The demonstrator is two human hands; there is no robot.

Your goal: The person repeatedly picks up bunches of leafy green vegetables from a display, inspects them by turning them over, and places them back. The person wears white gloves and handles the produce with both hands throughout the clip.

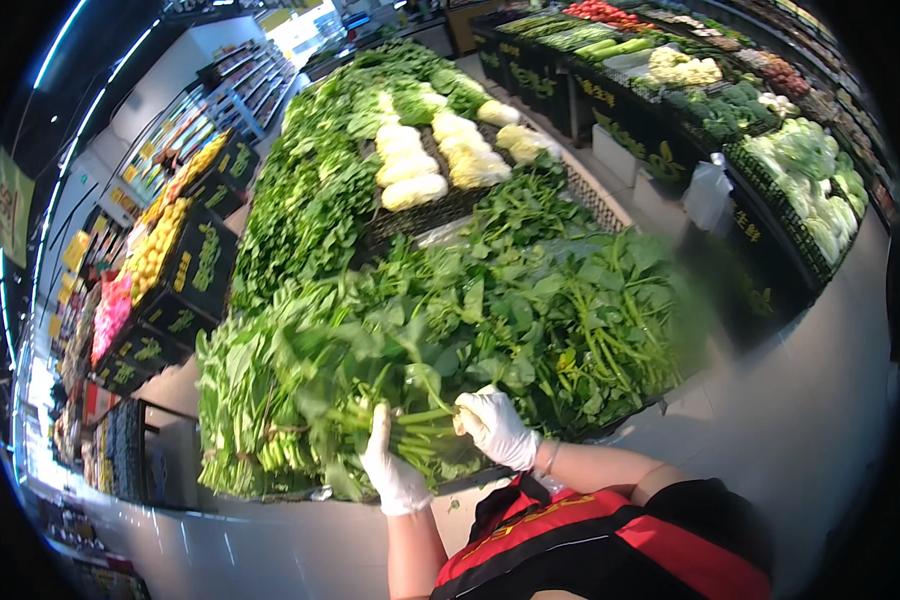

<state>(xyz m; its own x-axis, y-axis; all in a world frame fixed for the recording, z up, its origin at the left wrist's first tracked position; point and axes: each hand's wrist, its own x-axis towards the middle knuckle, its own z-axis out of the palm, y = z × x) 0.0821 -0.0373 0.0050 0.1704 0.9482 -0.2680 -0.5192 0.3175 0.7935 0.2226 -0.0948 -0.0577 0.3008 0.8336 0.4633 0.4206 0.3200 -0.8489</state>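
Note:
My left hand (394,466), in a white glove, grips a bunch of leafy greens (418,429) by its stems, low over the near edge of the display. On the right, my right hand (495,429), also gloved in white, pinches a stem end at the same bunch. The bunch's leaves point away and to the left, over other greens, so its far outline is hard to tell. Beside it at the left lie bundled greens (281,450) with pale stems. More loose leafy greens (607,322) are heaped to the right.
Napa cabbages (412,169) stand in rows in a black crate (412,220) farther back. To the right runs a vegetable stand with broccoli (727,112) and cabbages (810,165); a plastic bag (709,193) hangs there. A fruit stand with yellow fruit (154,247) is at the left.

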